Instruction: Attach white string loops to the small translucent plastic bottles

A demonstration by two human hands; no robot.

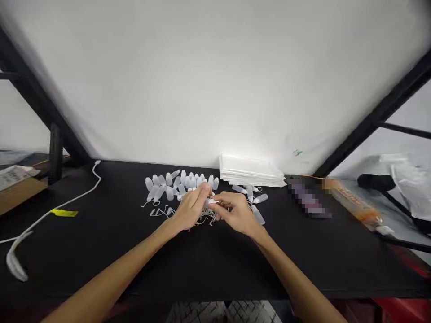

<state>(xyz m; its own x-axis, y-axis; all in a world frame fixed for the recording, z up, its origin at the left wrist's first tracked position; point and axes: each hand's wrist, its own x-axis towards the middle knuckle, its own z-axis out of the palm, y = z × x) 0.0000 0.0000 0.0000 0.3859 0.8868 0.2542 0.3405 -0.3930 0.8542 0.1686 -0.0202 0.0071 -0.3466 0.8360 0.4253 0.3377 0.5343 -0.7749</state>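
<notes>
Head view; left hand [191,208] and right hand [235,212] pinch white piece [211,202]

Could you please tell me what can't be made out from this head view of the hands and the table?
Head view:
White item: mostly hidden by the left hand and right hand, so its shape is unclear.
Dark item: pixelated, so it can't be identified.
Orange tube: label too blurred to read.
Box: cut off by the left edge.
</notes>
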